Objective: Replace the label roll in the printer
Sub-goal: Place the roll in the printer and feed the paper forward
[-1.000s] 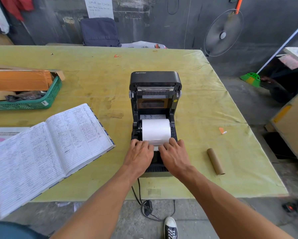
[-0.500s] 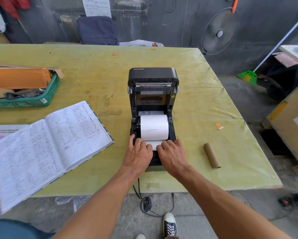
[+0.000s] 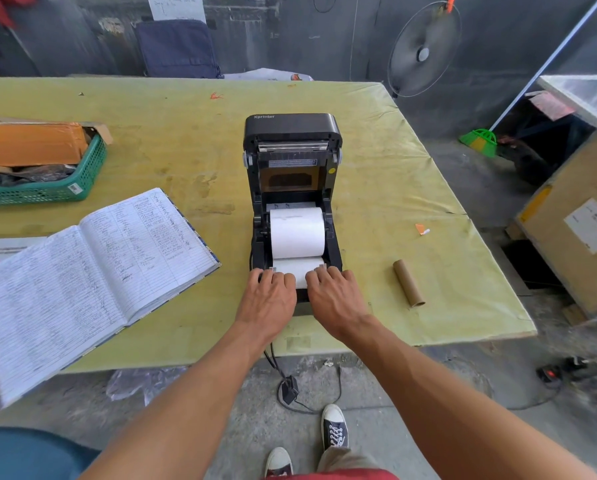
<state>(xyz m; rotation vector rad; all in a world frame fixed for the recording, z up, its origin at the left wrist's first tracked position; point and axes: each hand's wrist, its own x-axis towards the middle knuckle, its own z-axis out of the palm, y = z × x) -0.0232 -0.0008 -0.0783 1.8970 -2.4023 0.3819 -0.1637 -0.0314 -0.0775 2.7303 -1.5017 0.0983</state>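
Note:
A black label printer [image 3: 292,133] stands near the table's front edge with its lid raised. A white label roll [image 3: 297,232] lies in its bay, and a strip of its paper runs forward over the front. My left hand [image 3: 267,299] presses on the strip's left side. My right hand [image 3: 337,299] presses on its right side, fingertips at the paper guides. Both hands lie flat with fingers together. An empty brown cardboard core [image 3: 408,282] lies on the table to the right of the printer.
An open handwritten ledger [image 3: 93,268] lies left of the printer. A green basket [image 3: 82,181] with brown parcels sits at the far left. The printer's cable and adapter [image 3: 288,389] hang below the table edge. A fan [image 3: 423,51] and a cardboard box [image 3: 574,230] stand to the right.
Both hands have slid back toward me along the printer's front, drawing more of the paper strip out from the roll. The camera has tilted slightly.

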